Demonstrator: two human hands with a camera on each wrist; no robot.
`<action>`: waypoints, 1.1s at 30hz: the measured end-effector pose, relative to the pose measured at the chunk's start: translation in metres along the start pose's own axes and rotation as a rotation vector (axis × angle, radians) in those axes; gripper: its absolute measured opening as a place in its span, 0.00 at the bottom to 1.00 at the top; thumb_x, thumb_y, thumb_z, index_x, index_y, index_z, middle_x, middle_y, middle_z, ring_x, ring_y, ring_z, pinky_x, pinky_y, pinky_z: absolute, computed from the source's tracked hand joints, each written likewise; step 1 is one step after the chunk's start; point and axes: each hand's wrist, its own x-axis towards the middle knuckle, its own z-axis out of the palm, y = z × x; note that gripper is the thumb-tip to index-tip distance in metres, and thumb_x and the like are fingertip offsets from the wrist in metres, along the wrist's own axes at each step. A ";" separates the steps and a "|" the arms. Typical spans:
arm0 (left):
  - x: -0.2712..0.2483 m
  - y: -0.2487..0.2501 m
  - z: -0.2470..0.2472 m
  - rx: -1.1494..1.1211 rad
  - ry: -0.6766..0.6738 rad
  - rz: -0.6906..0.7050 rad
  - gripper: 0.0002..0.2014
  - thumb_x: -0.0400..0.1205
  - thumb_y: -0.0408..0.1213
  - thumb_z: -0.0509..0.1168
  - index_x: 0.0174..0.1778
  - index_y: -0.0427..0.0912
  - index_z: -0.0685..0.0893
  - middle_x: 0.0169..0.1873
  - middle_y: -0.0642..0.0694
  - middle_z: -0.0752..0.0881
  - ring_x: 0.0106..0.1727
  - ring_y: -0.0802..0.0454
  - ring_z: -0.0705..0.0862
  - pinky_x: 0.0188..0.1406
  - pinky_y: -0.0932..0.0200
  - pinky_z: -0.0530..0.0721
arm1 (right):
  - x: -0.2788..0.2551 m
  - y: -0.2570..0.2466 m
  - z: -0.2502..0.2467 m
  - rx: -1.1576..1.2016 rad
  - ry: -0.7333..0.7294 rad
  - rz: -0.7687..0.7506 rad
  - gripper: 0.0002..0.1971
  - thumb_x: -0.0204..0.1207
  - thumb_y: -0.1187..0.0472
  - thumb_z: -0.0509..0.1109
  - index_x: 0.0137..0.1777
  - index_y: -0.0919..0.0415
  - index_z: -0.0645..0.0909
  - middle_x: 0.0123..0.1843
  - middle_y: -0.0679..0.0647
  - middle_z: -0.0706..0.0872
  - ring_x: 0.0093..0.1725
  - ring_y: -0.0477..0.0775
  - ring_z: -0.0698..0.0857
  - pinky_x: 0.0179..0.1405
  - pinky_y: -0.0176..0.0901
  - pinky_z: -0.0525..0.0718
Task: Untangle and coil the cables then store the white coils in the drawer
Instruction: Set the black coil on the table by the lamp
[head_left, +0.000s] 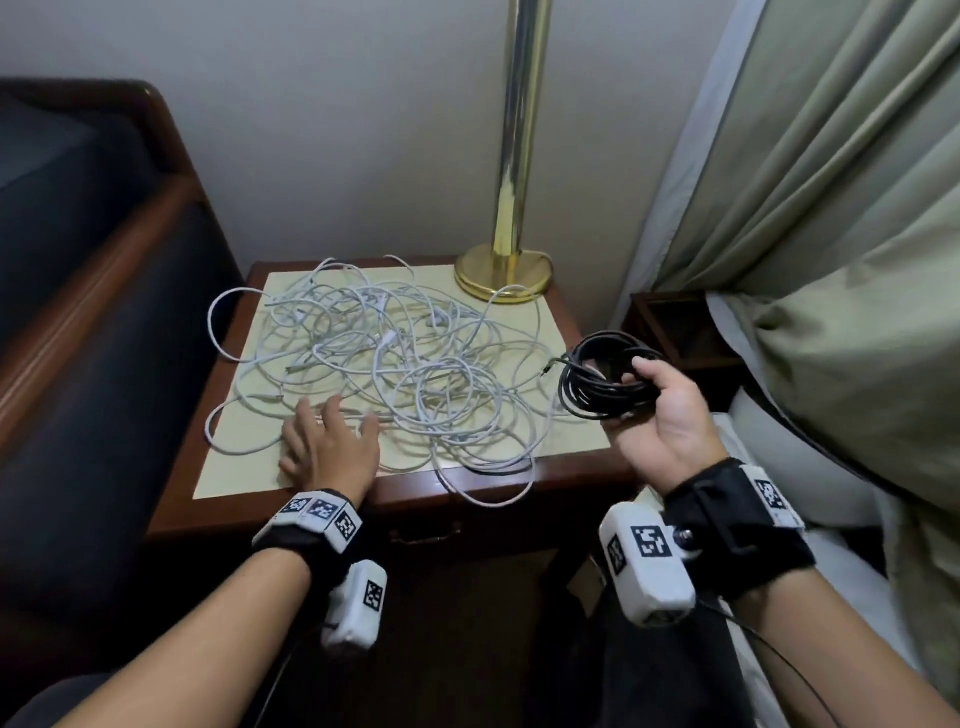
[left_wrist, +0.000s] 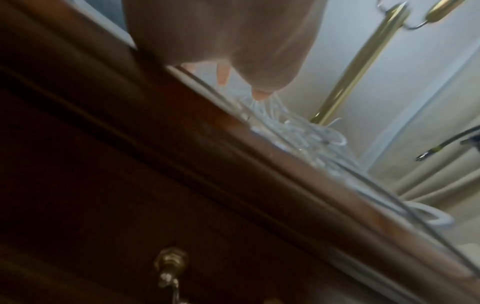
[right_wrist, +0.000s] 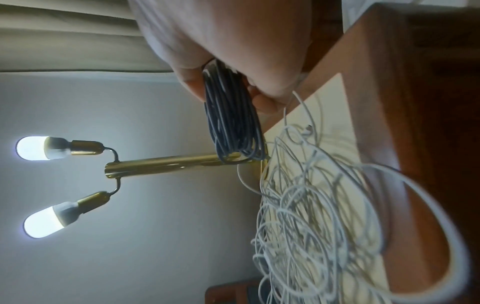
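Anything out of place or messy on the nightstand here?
Yes: the white cables lie in one tangled heap, with loops hanging over the nightstand front and left edges. Only the black cable coil in the right hand is tidy.

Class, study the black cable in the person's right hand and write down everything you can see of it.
The black cable is thin, smooth and dark, apparently rubber-sheathed, and already wound into a loose round coil of many turns. The right hand grips one side of the coil, fingers and thumb curled round the bundle, holding it in the air off the right edge of the nightstand. One free end with a small plug sticks out toward the white cables. The coil appears to touch only the hand.
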 end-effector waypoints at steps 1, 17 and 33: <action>0.002 0.001 0.005 0.067 0.001 -0.009 0.27 0.83 0.56 0.58 0.77 0.50 0.70 0.83 0.44 0.57 0.83 0.42 0.52 0.77 0.37 0.52 | 0.011 -0.005 0.005 0.011 -0.007 -0.005 0.10 0.80 0.62 0.63 0.36 0.58 0.73 0.33 0.50 0.75 0.36 0.54 0.81 0.41 0.46 0.78; 0.005 -0.003 0.022 0.255 0.104 0.020 0.24 0.82 0.58 0.55 0.72 0.52 0.75 0.81 0.45 0.63 0.82 0.42 0.55 0.71 0.38 0.56 | 0.204 -0.004 0.085 -0.208 0.090 0.043 0.09 0.81 0.61 0.67 0.56 0.67 0.78 0.51 0.61 0.87 0.46 0.57 0.86 0.33 0.48 0.83; 0.005 -0.001 0.020 0.263 0.088 0.010 0.25 0.82 0.59 0.55 0.72 0.52 0.74 0.82 0.45 0.62 0.83 0.43 0.54 0.71 0.40 0.56 | 0.194 0.008 0.062 -1.003 0.236 -0.076 0.19 0.66 0.60 0.78 0.54 0.70 0.84 0.49 0.62 0.88 0.45 0.62 0.88 0.49 0.55 0.89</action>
